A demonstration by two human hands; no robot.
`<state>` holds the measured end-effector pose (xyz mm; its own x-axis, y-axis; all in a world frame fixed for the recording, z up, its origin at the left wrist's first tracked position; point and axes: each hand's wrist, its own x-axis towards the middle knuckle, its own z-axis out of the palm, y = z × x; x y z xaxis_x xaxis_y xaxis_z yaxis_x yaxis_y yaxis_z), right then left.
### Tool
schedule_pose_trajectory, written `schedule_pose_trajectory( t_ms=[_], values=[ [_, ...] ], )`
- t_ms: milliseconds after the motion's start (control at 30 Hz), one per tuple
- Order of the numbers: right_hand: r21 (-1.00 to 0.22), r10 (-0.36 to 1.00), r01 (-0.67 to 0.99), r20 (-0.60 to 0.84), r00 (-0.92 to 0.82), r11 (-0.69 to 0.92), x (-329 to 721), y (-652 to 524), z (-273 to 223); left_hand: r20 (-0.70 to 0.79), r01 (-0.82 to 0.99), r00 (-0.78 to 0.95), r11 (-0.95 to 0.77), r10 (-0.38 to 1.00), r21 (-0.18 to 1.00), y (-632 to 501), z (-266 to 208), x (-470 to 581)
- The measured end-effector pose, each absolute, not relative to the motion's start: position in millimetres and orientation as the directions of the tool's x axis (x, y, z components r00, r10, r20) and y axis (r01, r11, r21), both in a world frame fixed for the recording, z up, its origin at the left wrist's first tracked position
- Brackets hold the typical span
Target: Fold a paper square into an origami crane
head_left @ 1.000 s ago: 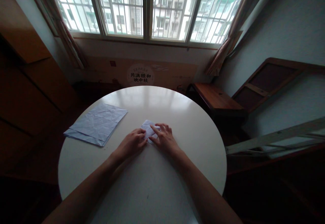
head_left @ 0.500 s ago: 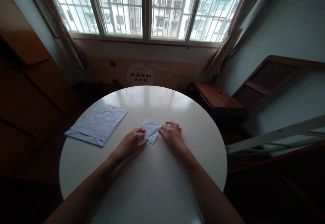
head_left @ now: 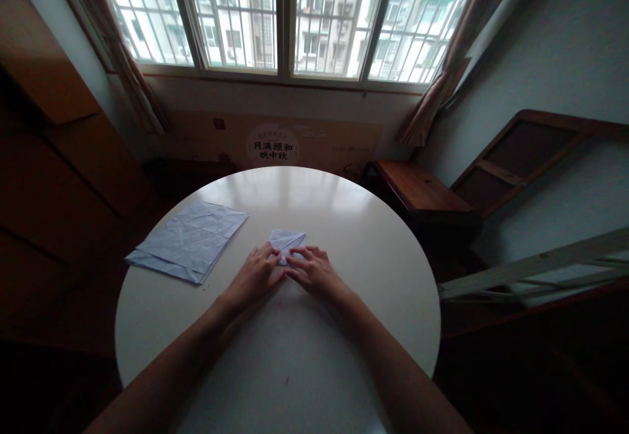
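A small piece of folded paper (head_left: 289, 240), pale bluish white with a diagonal crease, lies on the round white table (head_left: 304, 342). My left hand (head_left: 258, 267) has its fingertips on the paper's near left edge, thumb bent inward. From the other side my right hand (head_left: 313, 269) presses its fingers on the near right part, its thumb close to the left thumb. Both hands partly cover the paper's near edge. To the left rests a stack of larger creased sheets (head_left: 189, 240), apart from the hands.
Beyond the table stand a printed cardboard panel (head_left: 339, 136) and a barred window (head_left: 236, 21). A wooden bench (head_left: 422, 185) is at the right, near a leaning wooden frame (head_left: 521, 152). Brown cabinets (head_left: 54, 165) line the left.
My right hand has moved left and a little nearer, closer to my left hand. The paper has turned, and its pointed near corner is now covered by the fingers. The larger sheets stay put.
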<state>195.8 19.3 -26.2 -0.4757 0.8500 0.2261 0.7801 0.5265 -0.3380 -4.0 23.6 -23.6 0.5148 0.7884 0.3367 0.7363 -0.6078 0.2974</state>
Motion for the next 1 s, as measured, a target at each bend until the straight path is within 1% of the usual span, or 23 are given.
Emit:
schedule_pose_trajectory(
  t_ms=[167,333,500,733,900,1000],
  values=[
    [-0.372,0.867,0.785,0.262,-0.423,0.496,201,21,-25,0.322,0.692,0.533,-0.622,0.782,0.365,20,-15,-3],
    [-0.450,0.896,0.777,0.279,-0.346,0.441,210,26,-25,0.290,0.606,0.618,-0.678,0.731,0.416,13,-10,1],
    [-0.483,0.905,0.770,0.301,-0.301,0.416,215,29,-28,0.275,0.521,0.689,-0.722,0.670,0.455,13,-15,4],
    [-0.523,0.917,0.755,0.275,-0.290,0.396,216,31,-27,0.330,0.506,0.671,-0.735,0.664,0.451,22,-22,2],
    [-0.541,0.919,0.744,0.267,-0.290,0.392,214,29,-22,0.348,0.476,0.662,-0.732,0.663,0.487,24,-22,3],
    [-0.530,0.919,0.752,0.254,-0.301,0.393,214,27,-20,0.354,0.472,0.655,-0.728,0.667,0.497,26,-23,2]
  ],
)
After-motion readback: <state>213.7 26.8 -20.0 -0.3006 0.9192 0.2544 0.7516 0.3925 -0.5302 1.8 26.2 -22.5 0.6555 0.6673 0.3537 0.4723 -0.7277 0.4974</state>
